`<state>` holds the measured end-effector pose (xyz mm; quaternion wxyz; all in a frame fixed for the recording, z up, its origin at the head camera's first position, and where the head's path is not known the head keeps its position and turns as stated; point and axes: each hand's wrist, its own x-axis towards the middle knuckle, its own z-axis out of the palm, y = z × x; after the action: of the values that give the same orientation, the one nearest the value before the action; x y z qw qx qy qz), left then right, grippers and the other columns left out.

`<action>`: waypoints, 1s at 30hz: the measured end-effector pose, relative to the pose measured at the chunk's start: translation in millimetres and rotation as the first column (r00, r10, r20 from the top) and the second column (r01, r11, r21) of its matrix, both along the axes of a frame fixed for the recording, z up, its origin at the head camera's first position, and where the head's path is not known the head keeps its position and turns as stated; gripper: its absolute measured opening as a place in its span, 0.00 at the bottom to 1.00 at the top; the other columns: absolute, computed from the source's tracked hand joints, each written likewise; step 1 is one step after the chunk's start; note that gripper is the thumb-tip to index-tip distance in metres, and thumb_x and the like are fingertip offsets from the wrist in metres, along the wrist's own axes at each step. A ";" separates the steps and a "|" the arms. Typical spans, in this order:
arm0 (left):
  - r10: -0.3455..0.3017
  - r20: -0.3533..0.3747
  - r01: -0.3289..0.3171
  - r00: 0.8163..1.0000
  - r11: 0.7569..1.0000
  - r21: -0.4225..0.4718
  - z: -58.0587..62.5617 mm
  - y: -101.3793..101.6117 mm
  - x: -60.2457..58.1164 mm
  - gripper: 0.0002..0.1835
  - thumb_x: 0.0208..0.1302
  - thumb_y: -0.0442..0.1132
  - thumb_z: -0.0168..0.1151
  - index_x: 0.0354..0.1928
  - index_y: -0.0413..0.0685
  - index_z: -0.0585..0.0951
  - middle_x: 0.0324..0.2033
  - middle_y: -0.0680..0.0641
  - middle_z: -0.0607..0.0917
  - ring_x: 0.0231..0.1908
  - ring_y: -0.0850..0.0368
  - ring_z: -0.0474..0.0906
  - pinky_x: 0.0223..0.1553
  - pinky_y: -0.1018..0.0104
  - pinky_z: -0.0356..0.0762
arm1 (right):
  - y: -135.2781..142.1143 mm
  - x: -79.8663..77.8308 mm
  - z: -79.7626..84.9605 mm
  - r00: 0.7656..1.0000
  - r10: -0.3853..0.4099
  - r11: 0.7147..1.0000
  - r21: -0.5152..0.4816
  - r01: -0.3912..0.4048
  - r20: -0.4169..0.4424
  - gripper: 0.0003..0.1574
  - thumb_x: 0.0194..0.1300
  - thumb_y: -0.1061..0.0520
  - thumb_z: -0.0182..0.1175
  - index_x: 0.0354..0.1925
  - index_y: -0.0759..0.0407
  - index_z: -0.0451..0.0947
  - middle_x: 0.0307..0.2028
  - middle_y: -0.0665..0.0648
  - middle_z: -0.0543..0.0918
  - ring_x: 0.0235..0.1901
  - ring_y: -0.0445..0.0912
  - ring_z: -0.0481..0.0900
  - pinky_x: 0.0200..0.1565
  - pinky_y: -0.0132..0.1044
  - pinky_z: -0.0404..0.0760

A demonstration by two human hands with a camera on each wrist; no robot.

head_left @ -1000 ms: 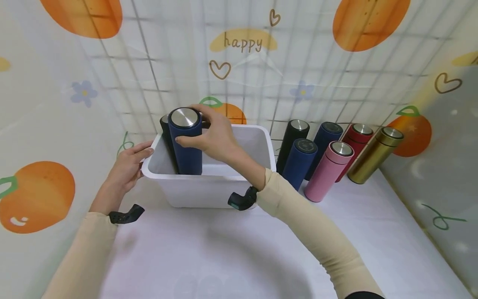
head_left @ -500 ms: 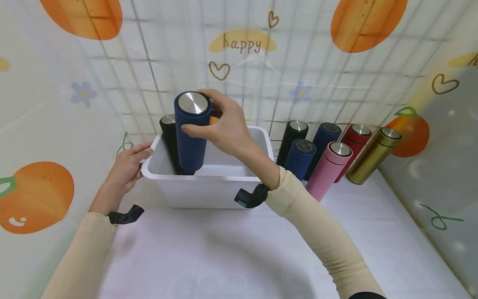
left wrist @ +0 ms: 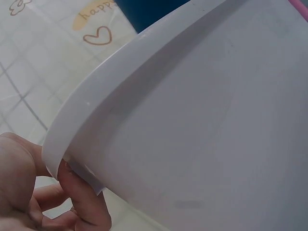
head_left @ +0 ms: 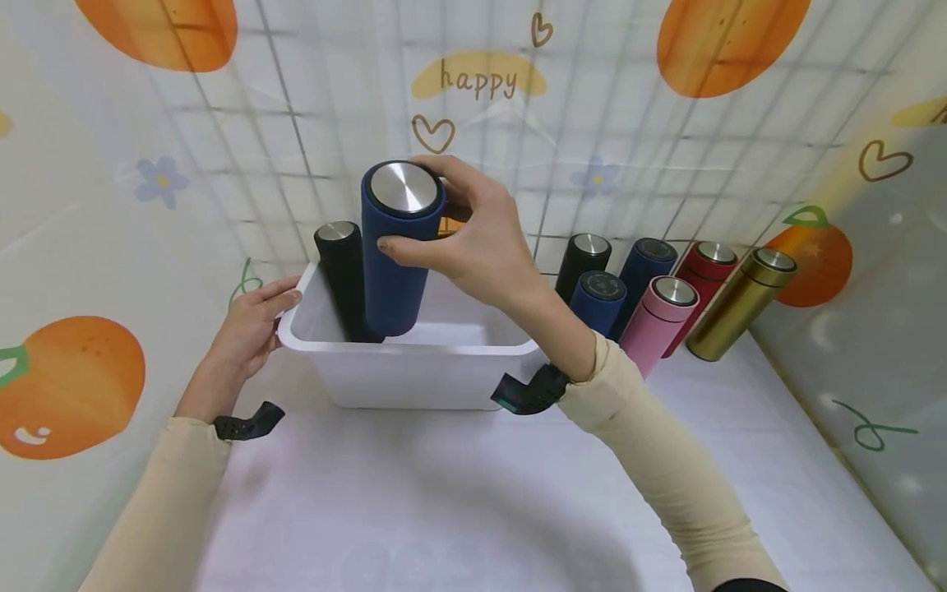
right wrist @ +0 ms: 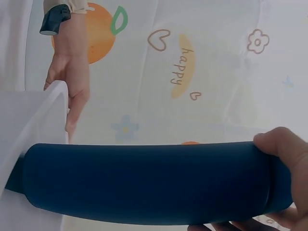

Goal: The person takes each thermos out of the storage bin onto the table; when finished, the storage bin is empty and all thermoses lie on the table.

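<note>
My right hand (head_left: 481, 234) grips a blue thermos (head_left: 399, 279) near its steel-topped lid, thumb in front and fingers behind. The blue thermos (right wrist: 144, 183) is nearly upright, its lower end over the mouth of a white bin (head_left: 422, 378). Inside the bin's left end a black thermos (head_left: 342, 279) leans, partly hidden by the blue one. At the bin's left rim my left hand (head_left: 255, 329) holds the edge. The left wrist view shows fingers of the left hand (left wrist: 84, 197) curled under the rim of the bin (left wrist: 72, 120).
Right of the bin stand a black thermos (head_left: 584, 263), two blue thermoses (head_left: 598, 304), a pink thermos (head_left: 654, 329), a red thermos (head_left: 706, 271) and a gold thermos (head_left: 740, 304). A printed curtain (head_left: 481, 123) hangs over a wire grid behind. White cloth (head_left: 414, 510) covers the table.
My right hand has raised the blue thermos and carried it to the right, away from the black thermos in the bin. The left hand stays on the rim.
</note>
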<state>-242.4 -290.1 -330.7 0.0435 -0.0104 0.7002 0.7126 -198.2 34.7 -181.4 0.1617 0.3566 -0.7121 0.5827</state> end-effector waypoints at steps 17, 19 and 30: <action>0.005 -0.006 -0.005 1.000 1.000 0.010 0.3 0.4 0.9 0.34 0.74 0.44 0.58 0.76 0.41 0.60 0.65 0.39 0.66 0.48 0.58 0.80 0.40 0.65 0.84 | 47.8 37.3 18.1 0.998 -0.066 0.997 -0.036 0.066 0.002 0.39 0.48 0.64 0.78 0.60 0.59 0.78 0.46 0.54 0.84 0.42 0.49 0.85 0.43 0.44 0.85; 0.007 -0.004 -0.007 1.000 1.000 0.007 0.8 0.4 0.8 0.34 0.74 0.44 0.58 0.76 0.41 0.60 0.65 0.40 0.66 0.47 0.59 0.80 0.40 0.65 0.84 | 52.6 40.1 18.9 0.997 -0.074 0.996 -0.039 0.075 0.004 0.39 0.48 0.64 0.77 0.60 0.59 0.78 0.46 0.55 0.84 0.42 0.50 0.85 0.43 0.44 0.85; 0.004 -0.017 -0.003 1.000 1.000 0.030 4.0 0.9 3.7 0.34 0.74 0.43 0.59 0.75 0.39 0.61 0.63 0.40 0.68 0.45 0.60 0.82 0.38 0.65 0.84 | 67.3 53.7 25.3 0.995 -0.090 0.994 -0.065 0.092 0.033 0.39 0.47 0.68 0.76 0.59 0.59 0.79 0.45 0.60 0.85 0.41 0.54 0.85 0.44 0.44 0.85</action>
<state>-238.7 -289.2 -326.7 0.0364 -0.0050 0.6896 0.7232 -144.5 102.0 -156.1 0.1893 0.3095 -0.7103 0.6032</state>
